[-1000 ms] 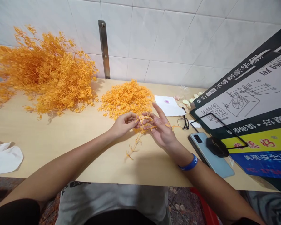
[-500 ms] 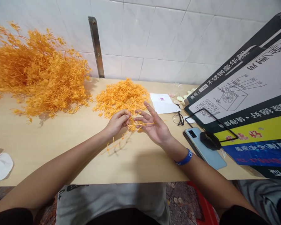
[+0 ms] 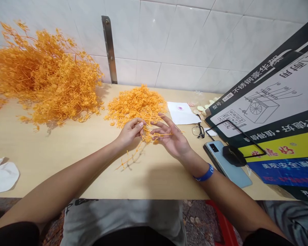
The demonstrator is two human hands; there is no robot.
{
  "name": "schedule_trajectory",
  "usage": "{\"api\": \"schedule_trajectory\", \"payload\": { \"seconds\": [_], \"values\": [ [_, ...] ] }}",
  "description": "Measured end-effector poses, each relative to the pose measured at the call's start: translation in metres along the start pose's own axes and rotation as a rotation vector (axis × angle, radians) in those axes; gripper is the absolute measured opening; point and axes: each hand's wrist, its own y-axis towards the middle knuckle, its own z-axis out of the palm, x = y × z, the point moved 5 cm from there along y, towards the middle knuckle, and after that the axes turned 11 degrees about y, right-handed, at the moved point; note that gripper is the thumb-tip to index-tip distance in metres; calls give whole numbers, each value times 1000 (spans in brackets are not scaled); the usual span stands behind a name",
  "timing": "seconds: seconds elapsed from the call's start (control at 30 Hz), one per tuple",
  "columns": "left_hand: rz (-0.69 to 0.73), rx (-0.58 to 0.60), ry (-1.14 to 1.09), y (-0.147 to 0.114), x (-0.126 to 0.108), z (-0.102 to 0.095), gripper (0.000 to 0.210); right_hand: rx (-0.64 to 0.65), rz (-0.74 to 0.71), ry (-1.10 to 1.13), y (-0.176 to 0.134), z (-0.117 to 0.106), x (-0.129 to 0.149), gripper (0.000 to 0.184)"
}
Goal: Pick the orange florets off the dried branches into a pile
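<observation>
Between thumb and fingers, my left hand [image 3: 129, 133] pinches a thin orange artificial flower sprig [image 3: 148, 138]. One bare stem of it hangs down toward the table on the left. My right hand [image 3: 176, 141] is turned partly palm up, fingers spread apart, with an orange stem lying across them. Just behind both hands is a low pile of orange flower heads [image 3: 138, 100]. A large bunch of branching orange artificial flowers [image 3: 59, 75] fills the left back of the table.
Right of the pile lie a white paper [image 3: 182, 116] with a purple spot, glasses [image 3: 199, 130] and a light blue phone [image 3: 231, 167] beside a black-framed object [image 3: 232, 155]. A large printed box [image 3: 261, 106] stands at right. White cloth [image 3: 3, 176] lies at left; a metal bracket [image 3: 110, 51] is on the wall.
The view has shifted slightly, so the scene sits a little further right. Both hands keep nearly the same pose, and the left still pinches the sprig.
</observation>
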Motion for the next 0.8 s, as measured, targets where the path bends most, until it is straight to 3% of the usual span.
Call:
{"api": "schedule_trajectory", "payload": {
  "seconds": [0.13, 0.27, 0.37, 0.5, 0.57, 0.63, 0.73, 0.8],
  "values": [
    [22, -20, 54, -2, 4, 1, 32, 1, 4, -35, 0, -3, -2, 58],
    [116, -127, 125, 0, -1, -2, 29, 8, -17, -117, 0, -5, -3, 59],
    [266, -253, 242, 6, -29, -13, 22, -7, -55, -157, 1, -7, -3, 56],
    [352, -339, 472, -12, -92, -22, 17, -10, -84, -140, 2, -11, -4, 47],
    [272, -215, 633, -41, -121, -17, 19, -20, -108, -184, 2, -12, -5, 41],
    [88, 44, 777, -84, -134, -11, 21, -27, -140, -254, 0, -10, -4, 35],
    [-289, 361, 771, -170, -127, -25, 26, -55, -237, -379, -8, -2, -1, 28],
    [-531, 378, 694, -231, -107, -53, 29, -99, -305, -491, -15, 5, 2, 22]
  ]
}}
